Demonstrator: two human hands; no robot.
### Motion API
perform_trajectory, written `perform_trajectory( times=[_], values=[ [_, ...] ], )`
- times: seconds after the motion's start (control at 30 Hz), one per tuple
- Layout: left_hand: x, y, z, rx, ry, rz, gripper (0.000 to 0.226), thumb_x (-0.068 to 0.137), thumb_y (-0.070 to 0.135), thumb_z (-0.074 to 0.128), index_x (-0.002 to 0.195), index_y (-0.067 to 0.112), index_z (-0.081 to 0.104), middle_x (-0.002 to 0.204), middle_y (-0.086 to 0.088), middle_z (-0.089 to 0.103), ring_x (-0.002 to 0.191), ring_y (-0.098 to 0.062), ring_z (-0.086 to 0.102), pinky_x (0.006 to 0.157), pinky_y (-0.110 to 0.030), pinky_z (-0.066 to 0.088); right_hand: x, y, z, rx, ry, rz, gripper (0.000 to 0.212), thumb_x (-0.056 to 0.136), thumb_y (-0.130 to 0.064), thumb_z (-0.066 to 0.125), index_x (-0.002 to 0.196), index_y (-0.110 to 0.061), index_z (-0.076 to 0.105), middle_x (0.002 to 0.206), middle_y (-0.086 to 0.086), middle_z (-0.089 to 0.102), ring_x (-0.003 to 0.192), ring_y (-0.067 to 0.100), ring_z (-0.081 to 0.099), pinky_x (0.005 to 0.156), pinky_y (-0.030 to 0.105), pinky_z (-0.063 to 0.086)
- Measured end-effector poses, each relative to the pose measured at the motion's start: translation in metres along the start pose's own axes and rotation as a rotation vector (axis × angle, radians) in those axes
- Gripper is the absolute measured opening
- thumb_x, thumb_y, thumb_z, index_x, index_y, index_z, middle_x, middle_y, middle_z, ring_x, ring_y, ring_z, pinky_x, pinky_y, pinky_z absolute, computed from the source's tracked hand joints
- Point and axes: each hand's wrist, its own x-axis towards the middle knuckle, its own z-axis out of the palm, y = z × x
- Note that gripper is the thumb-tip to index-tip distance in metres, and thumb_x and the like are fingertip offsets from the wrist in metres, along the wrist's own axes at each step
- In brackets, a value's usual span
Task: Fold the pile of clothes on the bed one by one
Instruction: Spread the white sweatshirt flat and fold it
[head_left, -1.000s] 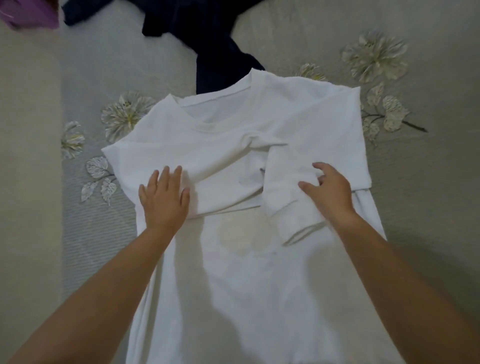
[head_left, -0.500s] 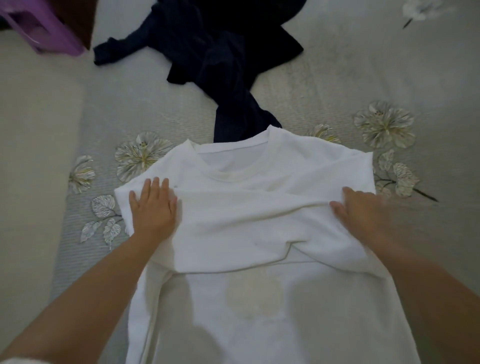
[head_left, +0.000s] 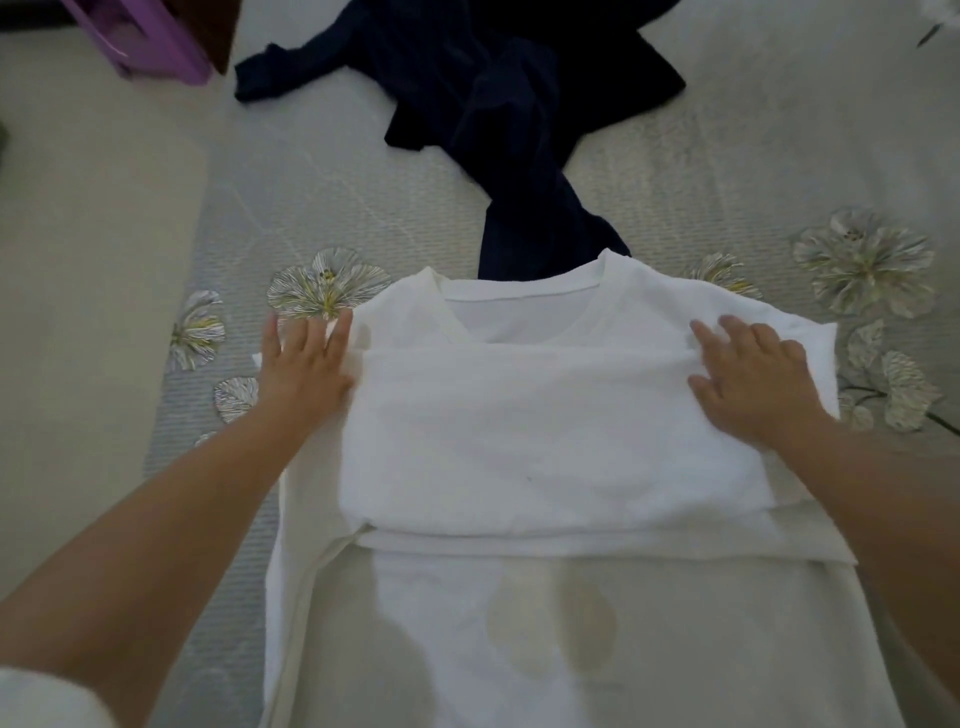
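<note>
White cotton long-sleeved shirt (head_left: 545, 441) lying flat on the grey floral bedspread (head_left: 311, 218). Since the preceding frames both sleeves have been carried across the chest into one smooth band. Left hand (head_left: 304, 369) and right hand (head_left: 753, 379) press its ends with flat, spread fingers, gripping nothing. Lengthwise folding probably follows; the crumpled navy garment (head_left: 498, 104) awaits.

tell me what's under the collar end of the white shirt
A dark navy garment runs from the far bed under the white shirt at its collar. How far it reaches is hidden. Elsewhere the floral bedsheet lies beneath.
</note>
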Motion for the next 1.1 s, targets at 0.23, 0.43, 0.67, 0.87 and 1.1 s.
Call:
perform_trajectory(
  times=[0.23,0.43,0.67,0.87,1.1],
  values=[
    [-0.089,0.034,0.035,-0.324,0.399,0.335,0.052,0.094,0.04,0.035,0.123,-0.002,0.041,0.122,-0.026,0.052,0.119,-0.039,0.04,0.109,-0.039,0.02,-0.078,-0.016,0.023,0.105,0.106,-0.247,0.067,0.089,-0.063,0.018,0.123,-0.012,0.044,0.124,0.023,0.056,0.119,0.032,0.038,0.097,0.045,0.026],
    [-0.155,0.012,0.072,-0.315,0.277,0.396,0.039,0.095,0.024,0.039,0.132,0.011,0.031,0.121,-0.032,0.052,0.12,-0.042,0.036,0.113,-0.032,0.016,-0.122,0.006,0.031,0.007,0.02,-0.313,0.062,0.095,-0.056,0.014,0.12,-0.008,0.043,0.12,0.026,0.058,0.116,0.035,0.041,0.095,0.048,0.026],
    [-0.156,-0.015,0.055,-0.174,0.155,0.414,0.062,0.078,-0.003,0.021,0.137,0.013,0.03,0.13,-0.028,0.046,0.141,-0.025,0.015,0.112,-0.026,0.009,-0.116,0.01,0.026,-0.039,-0.062,-0.39,0.043,0.086,-0.026,0.037,0.11,0.005,0.056,0.105,0.03,0.064,0.087,0.05,0.063,0.068,0.063,0.047],
    [-0.17,-0.047,0.078,-0.192,-0.057,0.306,0.071,0.062,0.001,0.042,0.133,0.009,0.041,0.127,-0.028,0.051,0.118,-0.051,0.044,0.093,-0.053,0.039,-0.155,-0.01,0.043,-0.014,-0.119,-0.343,0.056,0.097,-0.048,0.004,0.121,-0.017,0.043,0.121,0.015,0.061,0.116,0.03,0.049,0.079,0.065,0.041],
    [-0.189,-0.012,0.084,-0.318,-0.239,-0.075,0.057,0.091,0.016,0.036,0.144,0.002,0.021,0.15,-0.029,0.007,0.137,-0.048,0.013,0.111,-0.055,0.016,-0.148,-0.011,0.039,0.078,-0.245,-0.149,0.099,0.071,-0.078,-0.007,0.142,-0.021,0.03,0.152,0.007,0.021,0.14,0.031,0.018,0.107,0.056,0.014]
  ],
)
